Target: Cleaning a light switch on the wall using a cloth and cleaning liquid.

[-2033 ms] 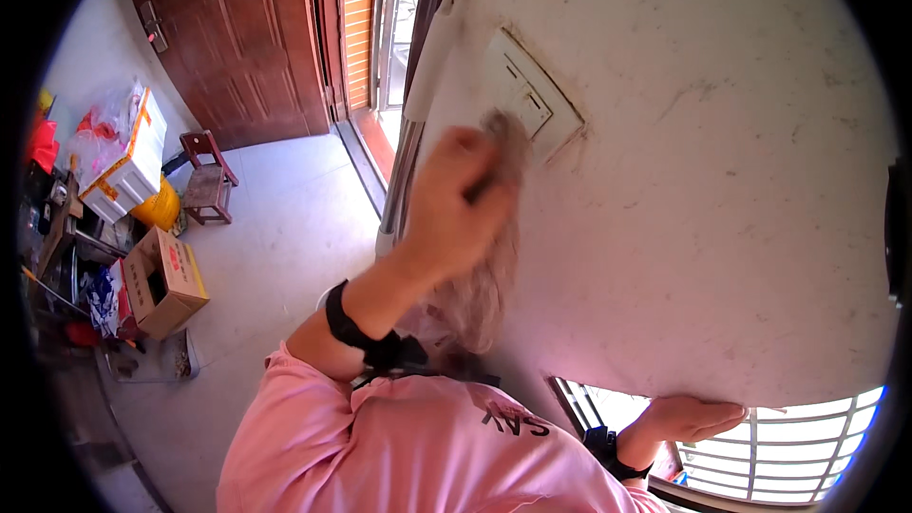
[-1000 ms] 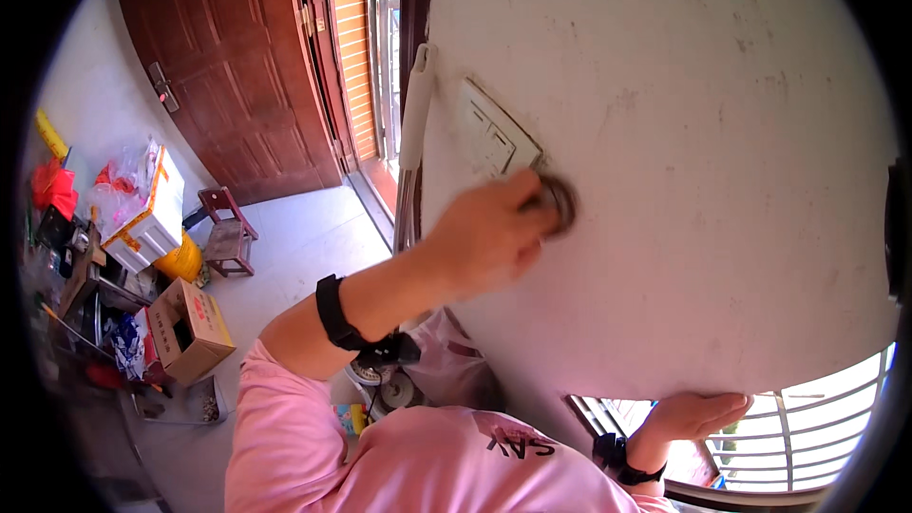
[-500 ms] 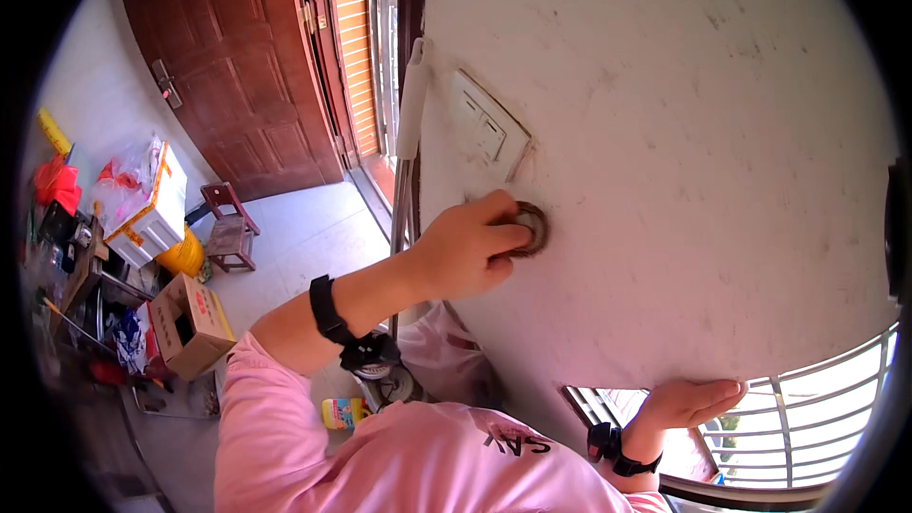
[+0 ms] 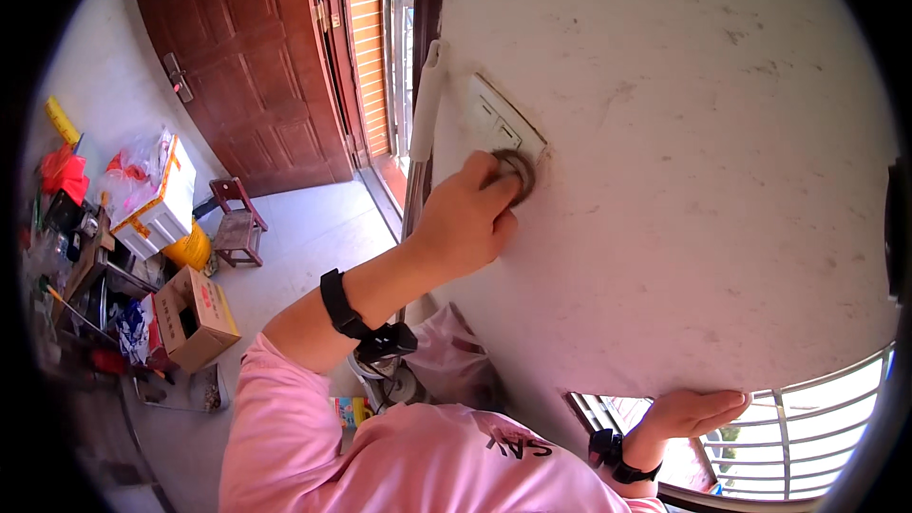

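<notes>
A small round, dark-rimmed scrubbing pad (image 4: 518, 173) is pressed against the off-white wall (image 4: 665, 228). Its exact kind is hard to make out. My left hand (image 4: 472, 214) grips it with bent fingers, just below a white wall switch plate (image 4: 505, 119) with dirt along its border. At the wall's lower edge, beside the barred window, my right hand (image 4: 692, 415) lies with its fingers stretched out and nothing visible in them. Both wrists wear black straps with small devices.
A brown door (image 4: 242, 66) stands at the upper left beside a doorway. On the floor are a small wooden chair (image 4: 237, 223), a cardboard box (image 4: 195, 318), a white foam box (image 4: 161, 204) and clutter. A white pipe (image 4: 427, 104) runs along the wall's edge.
My left hand has moved the pad up the wall to the switch plate's lower corner. My right hand has stayed at the wall's edge. The whole view has shifted slightly.
</notes>
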`<state>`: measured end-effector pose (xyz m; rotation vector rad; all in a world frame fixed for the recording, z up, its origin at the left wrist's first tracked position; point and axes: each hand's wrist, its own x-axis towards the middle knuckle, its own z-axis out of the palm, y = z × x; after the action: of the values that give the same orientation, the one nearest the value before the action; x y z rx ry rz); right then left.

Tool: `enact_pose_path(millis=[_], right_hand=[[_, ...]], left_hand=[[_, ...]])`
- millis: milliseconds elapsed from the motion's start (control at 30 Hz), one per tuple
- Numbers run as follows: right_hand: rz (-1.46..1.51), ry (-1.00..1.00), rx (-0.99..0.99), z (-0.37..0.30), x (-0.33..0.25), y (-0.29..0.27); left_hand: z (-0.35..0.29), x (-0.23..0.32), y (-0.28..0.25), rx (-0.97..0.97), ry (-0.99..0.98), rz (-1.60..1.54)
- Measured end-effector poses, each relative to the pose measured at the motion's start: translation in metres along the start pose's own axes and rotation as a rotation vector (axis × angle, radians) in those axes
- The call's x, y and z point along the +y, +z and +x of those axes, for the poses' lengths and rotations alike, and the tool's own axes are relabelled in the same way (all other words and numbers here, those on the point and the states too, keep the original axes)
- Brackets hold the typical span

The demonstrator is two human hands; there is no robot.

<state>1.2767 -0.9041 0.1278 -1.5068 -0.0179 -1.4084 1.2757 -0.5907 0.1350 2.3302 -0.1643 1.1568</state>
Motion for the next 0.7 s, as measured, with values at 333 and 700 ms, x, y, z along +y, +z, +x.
enact_pose_path(millis=[333, 700], right_hand=[[-0.110, -0.141, -0.039, 0.003, 0.003, -0.002], [-0.136, -0.094, 0.058, 0.000, -0.005, 0.005]], left_hand=[[0.033, -0.034, 0.004, 0.148, -0.067, 0.110], [-0.009, -0.025, 0.021, -0.058, -0.224, -0.089]])
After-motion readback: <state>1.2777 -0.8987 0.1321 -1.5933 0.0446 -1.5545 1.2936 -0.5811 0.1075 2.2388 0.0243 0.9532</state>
